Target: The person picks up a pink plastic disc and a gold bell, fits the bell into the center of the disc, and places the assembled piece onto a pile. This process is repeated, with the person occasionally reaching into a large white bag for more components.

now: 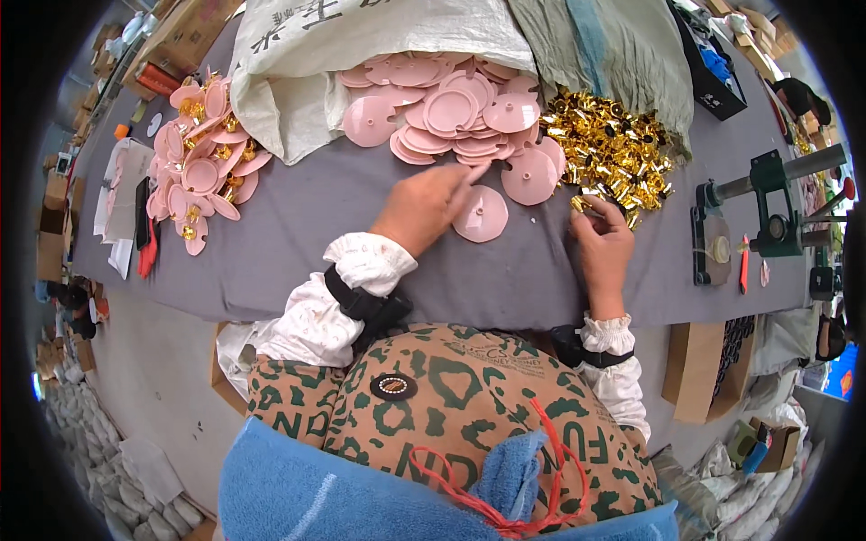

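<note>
My left hand (424, 207) reaches to the front of a heap of pink plastic discs (451, 110), its fingers stretched out and slightly blurred at the tips. Beside those fingers a single pink disc (481, 215) lies flat, a small hole at its middle. Another pink disc (529, 177) with a notched edge rests against the heap. My right hand (603, 243) is raised at the front of a pile of shiny gold pieces (609, 149), with thumb and fingers pinching one small gold piece (578, 205).
Pink discs with gold pieces on them (200, 171) are heaped at the left. White (298, 99) and greenish (613, 54) woven sacks lie behind the piles. A green hand press (771, 203) stands at the right, near a black box (713, 77). Grey cloth (433, 279) covers the table.
</note>
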The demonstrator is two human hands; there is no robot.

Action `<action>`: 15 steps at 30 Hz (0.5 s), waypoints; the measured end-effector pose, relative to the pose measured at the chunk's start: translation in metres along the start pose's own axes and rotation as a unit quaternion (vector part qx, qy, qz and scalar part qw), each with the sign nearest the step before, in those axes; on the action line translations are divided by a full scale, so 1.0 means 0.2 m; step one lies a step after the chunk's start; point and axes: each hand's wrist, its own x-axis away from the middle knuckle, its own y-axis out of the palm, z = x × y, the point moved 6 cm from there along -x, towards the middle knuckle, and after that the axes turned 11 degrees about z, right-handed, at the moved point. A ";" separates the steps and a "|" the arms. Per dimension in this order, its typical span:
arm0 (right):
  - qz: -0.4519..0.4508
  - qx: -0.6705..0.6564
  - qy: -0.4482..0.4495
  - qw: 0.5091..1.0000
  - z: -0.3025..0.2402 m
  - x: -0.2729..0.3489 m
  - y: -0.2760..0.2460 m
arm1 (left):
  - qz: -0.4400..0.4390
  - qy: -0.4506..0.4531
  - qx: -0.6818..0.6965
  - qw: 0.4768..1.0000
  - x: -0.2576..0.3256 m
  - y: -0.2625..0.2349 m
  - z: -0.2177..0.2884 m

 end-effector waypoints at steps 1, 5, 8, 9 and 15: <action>-0.021 -0.108 0.108 0.988 0.02 0.01 0.00 | 0.049 0.054 -0.025 0.997 -0.01 -0.02 -0.02; -0.087 -0.278 0.209 0.933 -0.12 0.07 0.01 | 0.031 -0.410 0.455 0.790 0.05 0.05 -0.14; -0.166 -0.367 0.193 0.894 -0.24 0.15 0.10 | -0.033 -0.441 0.649 0.619 0.12 0.16 -0.06; -0.176 -0.376 0.194 0.889 -0.26 0.17 0.13 | -0.041 -0.468 0.684 0.557 0.12 0.18 0.01; -0.186 -0.361 0.157 0.900 -0.30 0.19 0.16 | -0.097 -0.513 0.738 0.428 0.22 0.34 0.09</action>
